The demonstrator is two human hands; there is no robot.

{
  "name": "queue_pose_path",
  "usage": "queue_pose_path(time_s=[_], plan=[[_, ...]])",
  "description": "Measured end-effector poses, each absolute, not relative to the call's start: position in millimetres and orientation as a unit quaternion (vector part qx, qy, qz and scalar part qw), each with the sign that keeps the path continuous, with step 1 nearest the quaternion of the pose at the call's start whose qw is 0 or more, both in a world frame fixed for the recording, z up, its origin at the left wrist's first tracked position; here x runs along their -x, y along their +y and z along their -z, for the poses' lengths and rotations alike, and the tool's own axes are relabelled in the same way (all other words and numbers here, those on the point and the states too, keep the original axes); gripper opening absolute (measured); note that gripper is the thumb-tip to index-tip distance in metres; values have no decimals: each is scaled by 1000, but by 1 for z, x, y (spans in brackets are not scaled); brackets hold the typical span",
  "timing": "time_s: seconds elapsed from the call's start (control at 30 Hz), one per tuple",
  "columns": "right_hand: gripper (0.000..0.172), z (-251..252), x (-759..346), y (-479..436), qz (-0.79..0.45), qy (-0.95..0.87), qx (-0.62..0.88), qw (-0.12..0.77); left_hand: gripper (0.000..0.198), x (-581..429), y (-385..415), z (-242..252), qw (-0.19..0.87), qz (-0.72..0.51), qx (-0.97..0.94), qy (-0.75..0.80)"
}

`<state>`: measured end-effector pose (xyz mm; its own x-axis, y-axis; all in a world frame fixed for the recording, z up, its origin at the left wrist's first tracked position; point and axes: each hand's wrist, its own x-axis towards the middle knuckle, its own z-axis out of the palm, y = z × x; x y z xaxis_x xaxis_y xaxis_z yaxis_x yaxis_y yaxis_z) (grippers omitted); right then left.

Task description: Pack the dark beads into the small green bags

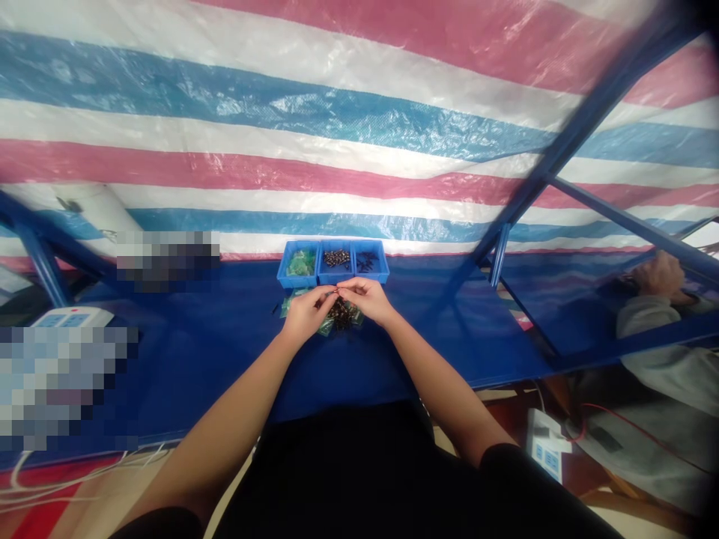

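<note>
Glinting brown-black, small parts [342,317] lie near fingers [357,286].

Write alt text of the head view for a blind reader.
A person's left hand and right hand come together at the fingertips by a pile of small dark parts on a blue table; anything pinched is too small to identify. Beyond, three blue bins stand in a row before striped plastic sheeting, with another person's grey sleeve at right.

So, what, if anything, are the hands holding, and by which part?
It cannot be told: the left hand and right hand meet at the fingertips, and anything in their grip is too small to make out, let alone which part is held.
</note>
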<state>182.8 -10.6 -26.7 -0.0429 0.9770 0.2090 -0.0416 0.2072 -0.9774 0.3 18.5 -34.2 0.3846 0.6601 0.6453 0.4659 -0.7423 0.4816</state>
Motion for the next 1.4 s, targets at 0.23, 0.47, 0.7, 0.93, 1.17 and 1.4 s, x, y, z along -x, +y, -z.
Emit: queue_pose_path(time_s=[0.23,0.47,0.7,0.93,1.17,1.4], plan=[[36,27,-180,-11,-464,-556,417,549,25,1,20,36,100,-420,-830,354],[37,28,-180,-12,-412,-586,438,543,27,1,20,37,111,-415,-827,363],[39,35,-183,-9,-420,-578,440,544,27,0,21,39,107,-432,-818,365],[37,29,-179,-13,-398,-580,456,545,25,1,22,38,95,-420,-829,358],[30,25,-182,-16,-306,-629,500,511,27,0,20,35,112,-405,-831,364],[32,28,-182,-14,-313,-619,499,520,27,0,22,38,121,-427,-821,360]])
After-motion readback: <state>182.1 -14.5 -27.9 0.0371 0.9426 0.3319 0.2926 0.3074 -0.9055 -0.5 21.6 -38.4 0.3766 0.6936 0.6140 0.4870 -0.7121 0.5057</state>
